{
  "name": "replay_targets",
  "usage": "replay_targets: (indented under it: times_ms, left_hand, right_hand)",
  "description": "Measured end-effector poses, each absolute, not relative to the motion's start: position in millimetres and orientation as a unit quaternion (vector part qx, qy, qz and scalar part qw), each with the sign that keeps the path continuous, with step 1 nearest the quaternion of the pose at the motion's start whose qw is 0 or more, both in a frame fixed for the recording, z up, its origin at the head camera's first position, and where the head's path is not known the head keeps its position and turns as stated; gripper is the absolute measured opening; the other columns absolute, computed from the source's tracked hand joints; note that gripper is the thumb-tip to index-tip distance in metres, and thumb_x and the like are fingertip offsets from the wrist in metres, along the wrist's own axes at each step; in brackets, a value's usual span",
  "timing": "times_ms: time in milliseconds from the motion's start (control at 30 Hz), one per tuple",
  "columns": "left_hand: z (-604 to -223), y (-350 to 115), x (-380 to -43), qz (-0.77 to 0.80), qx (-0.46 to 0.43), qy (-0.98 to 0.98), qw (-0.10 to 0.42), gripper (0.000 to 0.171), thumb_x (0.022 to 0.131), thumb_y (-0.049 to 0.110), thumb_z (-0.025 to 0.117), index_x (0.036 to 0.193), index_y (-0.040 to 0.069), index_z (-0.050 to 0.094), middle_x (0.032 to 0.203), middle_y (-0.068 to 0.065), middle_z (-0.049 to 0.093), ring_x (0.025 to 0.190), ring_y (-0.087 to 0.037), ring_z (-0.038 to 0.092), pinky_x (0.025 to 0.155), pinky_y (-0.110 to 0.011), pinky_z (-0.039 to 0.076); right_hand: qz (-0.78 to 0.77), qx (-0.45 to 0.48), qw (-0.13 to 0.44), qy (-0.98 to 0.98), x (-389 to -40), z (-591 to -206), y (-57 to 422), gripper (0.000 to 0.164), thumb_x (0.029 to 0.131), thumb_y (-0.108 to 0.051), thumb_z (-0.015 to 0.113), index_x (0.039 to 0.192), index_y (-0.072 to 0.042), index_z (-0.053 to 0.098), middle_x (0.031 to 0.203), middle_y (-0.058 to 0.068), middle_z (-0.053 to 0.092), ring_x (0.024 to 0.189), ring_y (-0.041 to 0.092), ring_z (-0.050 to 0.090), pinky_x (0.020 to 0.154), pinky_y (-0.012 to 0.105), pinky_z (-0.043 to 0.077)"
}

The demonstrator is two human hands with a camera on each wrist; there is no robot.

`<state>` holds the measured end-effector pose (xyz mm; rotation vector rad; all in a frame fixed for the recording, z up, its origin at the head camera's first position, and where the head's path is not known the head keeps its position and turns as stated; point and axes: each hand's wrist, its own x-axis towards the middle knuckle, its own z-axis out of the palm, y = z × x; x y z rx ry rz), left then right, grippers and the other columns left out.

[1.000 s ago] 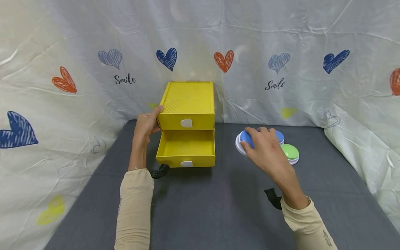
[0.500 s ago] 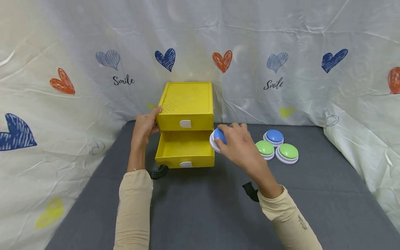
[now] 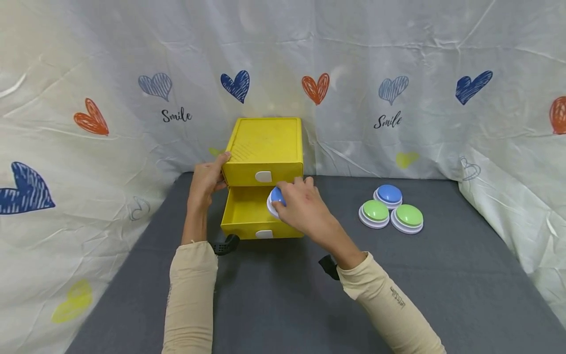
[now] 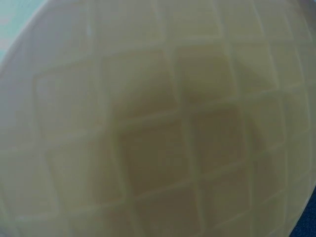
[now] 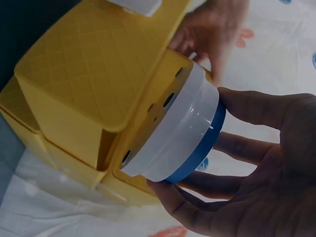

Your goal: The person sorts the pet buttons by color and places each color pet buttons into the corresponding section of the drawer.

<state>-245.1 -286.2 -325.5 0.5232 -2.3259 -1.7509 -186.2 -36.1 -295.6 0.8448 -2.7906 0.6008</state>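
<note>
Holding the blue button at the mouth of the pulled-out drawer

The blue button (image 3: 277, 196) is clamped by its rim between the thumb and fingers of the right hand (image 3: 305, 204). It is held over the right part of the lower drawer (image 3: 243, 231), with the drawer's bare yellow floor lying to its left. Being round, it is given no long axis to line up; what counts is its tilt, the white base being turned from the palm towards the yellow cabinet (image 3: 267, 140). Whether the drawer is touched by it cannot be told. The cabinet's left upper edge is gripped by the left hand (image 3: 205, 179), its thumb laid on top, so the right hand is much the nearer to the drawer's opening.

Half a second earlier, the button was seen at the drawer's right edge; it has since been carried leftwards over the opening. The trio at the right, a second blue button (image 3: 389, 193), a front green button (image 3: 375, 210) and a right green button (image 3: 409, 215), has been left in place, and the left hand's grip is unchanged.
</note>
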Motion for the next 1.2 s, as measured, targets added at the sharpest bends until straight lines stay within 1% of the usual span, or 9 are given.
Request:
replay_targets:
  times_ms: [67, 200, 400, 467, 667, 800, 900, 1100, 1200]
  left_hand:
    - [-326, -286, -246, -0.592, 0.175, -0.781, 0.092, 0.076, 0.07, 0.071, 0.058, 0.104, 0.003, 0.064, 0.106, -0.01, 0.063, 0.092, -0.015, 0.063, 0.074, -0.029, 0.052]
    - [-326, -286, -246, -0.598, 0.174, -0.777, 0.092, 0.076, 0.07, 0.07, 0.059, 0.103, 0.002, 0.064, 0.108, -0.012, 0.063, 0.093, -0.015, 0.064, 0.077, -0.032, 0.052]
    - [-326, -287, -247, -0.605, 0.176, -0.771, 0.087, 0.076, 0.07, 0.069, 0.06, 0.105, 0.002, 0.064, 0.111, -0.011, 0.063, 0.093, -0.013, 0.064, 0.076, -0.03, 0.052]
    - [-326, -287, -247, -0.604, 0.178, -0.772, 0.09, 0.076, 0.07, 0.07, 0.06, 0.103, 0.002, 0.064, 0.108, -0.01, 0.064, 0.091, -0.013, 0.064, 0.074, -0.029, 0.052]
    - [-327, -287, -246, -0.592, 0.177, -0.779, 0.103, 0.071, 0.069, 0.071, 0.059, 0.09, 0.003, 0.066, 0.093, -0.007, 0.067, 0.084, -0.013, 0.065, 0.066, -0.025, 0.053]
    - [-327, -287, -246, -0.593, 0.174, -0.779, 0.109, 0.065, 0.069, 0.07, 0.061, 0.072, 0.005, 0.059, 0.084, -0.006, 0.068, 0.08, -0.014, 0.065, 0.065, -0.026, 0.053]
    - [-326, -288, -246, -0.597, 0.169, -0.775, 0.117, 0.063, 0.07, 0.068, 0.062, 0.064, 0.006, 0.053, 0.076, -0.006, 0.067, 0.075, -0.015, 0.065, 0.063, -0.027, 0.053]
    - [-326, -288, -244, -0.604, 0.16, -0.772, 0.112, 0.061, 0.072, 0.066, 0.062, 0.069, 0.005, 0.062, 0.075, -0.003, 0.067, 0.076, -0.015, 0.065, 0.063, -0.027, 0.053]
    - [-326, -288, -244, -0.609, 0.16, -0.768, 0.115, 0.062, 0.071, 0.065, 0.063, 0.066, 0.003, 0.058, 0.069, -0.004, 0.065, 0.073, -0.016, 0.065, 0.062, -0.027, 0.053]
  right_hand:
    - [0.195, 0.289, 0.084, -0.934, -188, -297, -42, 0.024, 0.087, -0.029, 0.061, 0.103, -0.012, 0.063, 0.085, 0.006, 0.052, 0.079, 0.024, 0.037, 0.067, 0.033, 0.035]
    - [0.188, 0.3, 0.085, -0.931, -192, -301, -52, 0.024, 0.086, -0.03, 0.063, 0.101, -0.011, 0.063, 0.082, 0.006, 0.051, 0.077, 0.024, 0.038, 0.067, 0.033, 0.036]
    - [0.188, 0.315, 0.089, -0.926, -198, -306, -68, 0.023, 0.085, -0.032, 0.066, 0.095, -0.012, 0.062, 0.077, 0.004, 0.049, 0.072, 0.022, 0.038, 0.065, 0.031, 0.035]
    - [0.194, 0.317, 0.086, -0.924, -200, -307, -72, 0.021, 0.084, -0.032, 0.066, 0.092, -0.012, 0.062, 0.077, 0.005, 0.049, 0.072, 0.023, 0.038, 0.065, 0.031, 0.035]
    - [0.193, 0.315, 0.083, -0.926, -204, -315, -85, 0.02, 0.084, -0.032, 0.066, 0.092, -0.014, 0.063, 0.08, 0.004, 0.052, 0.072, 0.022, 0.039, 0.066, 0.032, 0.036]
    - [0.207, 0.308, 0.071, -0.926, -205, -320, -90, 0.02, 0.084, -0.032, 0.067, 0.093, -0.015, 0.063, 0.081, 0.004, 0.052, 0.072, 0.022, 0.039, 0.064, 0.032, 0.036]
    - [0.218, 0.312, 0.063, -0.922, -207, -323, -94, 0.023, 0.083, -0.033, 0.068, 0.095, -0.014, 0.064, 0.081, 0.004, 0.053, 0.072, 0.022, 0.039, 0.065, 0.032, 0.036]
    - [0.226, 0.328, 0.055, -0.916, -208, -330, -101, 0.023, 0.082, -0.034, 0.069, 0.091, -0.013, 0.064, 0.073, -0.001, 0.049, 0.071, 0.022, 0.039, 0.063, 0.032, 0.035]
    - [0.243, 0.331, 0.042, -0.911, -207, -332, -106, 0.026, 0.081, -0.034, 0.07, 0.094, -0.012, 0.065, 0.076, -0.002, 0.05, 0.073, 0.02, 0.04, 0.065, 0.031, 0.035]
